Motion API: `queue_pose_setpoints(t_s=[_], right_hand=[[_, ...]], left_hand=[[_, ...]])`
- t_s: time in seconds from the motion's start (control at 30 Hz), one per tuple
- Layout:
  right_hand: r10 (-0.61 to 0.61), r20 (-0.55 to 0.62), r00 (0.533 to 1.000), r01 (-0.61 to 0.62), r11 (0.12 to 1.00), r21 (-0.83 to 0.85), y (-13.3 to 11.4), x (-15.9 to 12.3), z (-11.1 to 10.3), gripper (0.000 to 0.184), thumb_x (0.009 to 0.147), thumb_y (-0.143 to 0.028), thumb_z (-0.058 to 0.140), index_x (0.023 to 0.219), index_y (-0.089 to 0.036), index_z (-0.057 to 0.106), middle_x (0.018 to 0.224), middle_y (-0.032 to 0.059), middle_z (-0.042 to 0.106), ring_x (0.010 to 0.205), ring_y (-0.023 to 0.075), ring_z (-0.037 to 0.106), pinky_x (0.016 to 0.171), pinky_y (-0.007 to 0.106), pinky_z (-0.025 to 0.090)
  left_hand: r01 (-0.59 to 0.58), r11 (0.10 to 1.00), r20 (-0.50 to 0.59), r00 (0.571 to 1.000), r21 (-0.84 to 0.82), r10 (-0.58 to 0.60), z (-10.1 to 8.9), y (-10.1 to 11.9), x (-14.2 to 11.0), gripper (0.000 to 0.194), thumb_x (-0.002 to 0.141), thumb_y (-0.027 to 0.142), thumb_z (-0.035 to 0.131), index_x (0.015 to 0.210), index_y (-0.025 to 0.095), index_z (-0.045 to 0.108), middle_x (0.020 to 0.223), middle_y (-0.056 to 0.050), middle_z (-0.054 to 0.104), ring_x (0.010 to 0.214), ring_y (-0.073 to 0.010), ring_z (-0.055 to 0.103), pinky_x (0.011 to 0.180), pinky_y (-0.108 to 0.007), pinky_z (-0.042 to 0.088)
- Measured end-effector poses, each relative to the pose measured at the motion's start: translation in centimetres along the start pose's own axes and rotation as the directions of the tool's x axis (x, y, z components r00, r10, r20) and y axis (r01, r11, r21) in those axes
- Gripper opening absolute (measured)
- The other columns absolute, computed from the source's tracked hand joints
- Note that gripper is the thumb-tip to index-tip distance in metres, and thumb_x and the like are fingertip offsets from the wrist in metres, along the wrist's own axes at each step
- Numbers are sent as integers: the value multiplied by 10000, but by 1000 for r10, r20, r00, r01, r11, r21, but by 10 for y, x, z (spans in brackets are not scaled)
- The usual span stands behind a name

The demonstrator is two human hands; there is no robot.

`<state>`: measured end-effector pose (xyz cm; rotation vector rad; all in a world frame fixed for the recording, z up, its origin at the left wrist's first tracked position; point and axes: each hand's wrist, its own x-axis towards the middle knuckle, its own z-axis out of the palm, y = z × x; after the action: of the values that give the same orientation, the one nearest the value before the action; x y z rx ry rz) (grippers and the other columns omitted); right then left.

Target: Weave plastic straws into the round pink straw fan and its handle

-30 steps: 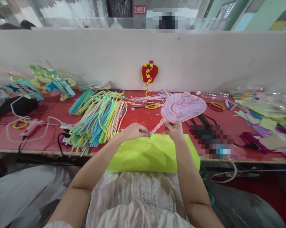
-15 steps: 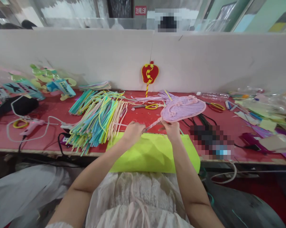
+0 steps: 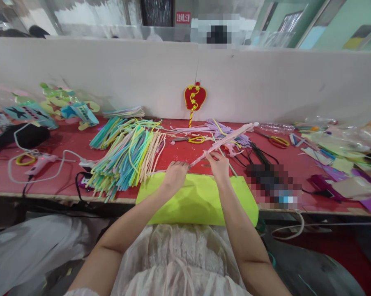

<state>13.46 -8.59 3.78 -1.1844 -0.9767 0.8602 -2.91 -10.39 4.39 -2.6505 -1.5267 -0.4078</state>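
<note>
A lilac and pink hand fan [image 3: 233, 136] made of pipe cleaners is turned nearly edge-on above the table, its handle slanting down to the left. My left hand [image 3: 176, 174] is closed around the lower end of the wrapped handle. At the base of the fan's head, my right hand [image 3: 217, 164] pinches the handle between thumb and fingers. Both hands are over a bright yellow-green sheet [image 3: 197, 199] that hangs over the table edge. Beyond them, a finished-looking red fan [image 3: 195, 98] with yellow trim stands against the white partition.
Left of my hands lies a big bundle of coloured pipe cleaners [image 3: 126, 156]. Yellow-handled scissors [image 3: 197, 139] and lilac pipe cleaners [image 3: 214, 127] lie behind. A pink glue gun [image 3: 42, 163] with cables is farther left; red-handled scissors [image 3: 279, 142] and a plastic bottle [image 3: 276, 128] are right.
The fan has rotated about its handle, from showing its broad ribbed face to nearly edge-on. My right fingers have shifted slightly left along the handle; my left hand stays almost in place.
</note>
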Motion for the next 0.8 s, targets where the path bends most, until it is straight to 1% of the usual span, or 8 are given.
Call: queue_pose_setpoints(t_s=[0.1,0.17,0.23,0.3,0.43,0.53,0.7,0.8], right_hand=[[-10,-37,999,8,999,-50,-3,0,3,375,563,-486,658,676,-128,648,630,28,600,609,168,593,460,273,540],[-22,-72,997,16,996,-86,-8,0,5,372,560,-485,659,657,-126,643,591,21,590,584,155,570,473,274,540],[-44,-80,996,35,994,-103,-12,0,9,371,574,-482,649,670,-124,648,589,22,592,582,148,557,494,277,541],[-67,-70,995,60,994,-96,-16,-1,12,373,594,-477,636,713,-124,660,637,34,614,618,155,565,522,280,542],[-99,-15,995,99,995,-18,-17,-1,18,393,644,-474,596,835,-136,666,793,57,654,714,174,595,577,285,537],[-80,38,996,77,994,77,-13,0,21,381,675,-478,567,855,-157,665,864,56,658,766,174,602,613,284,529],[1,136,991,-35,967,254,-10,0,23,278,642,-414,637,810,-195,674,869,29,657,780,137,596,681,264,507],[30,160,987,-79,948,308,-10,1,23,238,604,-382,681,759,-202,673,855,20,653,737,112,587,667,248,499]], left_hand=[[6,1000,4,1000,-6,-6,1,0,0,228,852,177,346,898,127,564,797,-98,629,790,-182,572,751,-312,350],[1,999,11,1000,-47,0,1,0,-1,228,845,159,344,890,130,565,799,-98,630,780,-180,572,750,-311,356],[4,991,26,1000,-134,0,1,-1,0,234,841,164,343,843,141,576,777,-84,635,746,-174,574,723,-297,367],[16,965,38,999,-263,-6,1,-3,1,239,834,167,349,786,156,582,753,-55,640,711,-159,576,683,-269,374],[52,848,38,999,-528,-37,2,-7,2,231,817,177,363,742,175,581,716,-2,646,683,-125,575,639,-218,372],[63,754,43,998,-653,-46,2,-9,1,218,807,194,377,721,171,576,689,10,641,650,-109,563,621,-201,370],[80,656,76,996,-750,-35,-1,-8,-3,220,799,198,382,677,156,560,663,3,631,646,-96,561,634,-188,379],[74,650,79,997,-756,-21,-2,-7,-4,214,796,205,392,669,157,558,666,3,631,654,-97,566,642,-188,381]])
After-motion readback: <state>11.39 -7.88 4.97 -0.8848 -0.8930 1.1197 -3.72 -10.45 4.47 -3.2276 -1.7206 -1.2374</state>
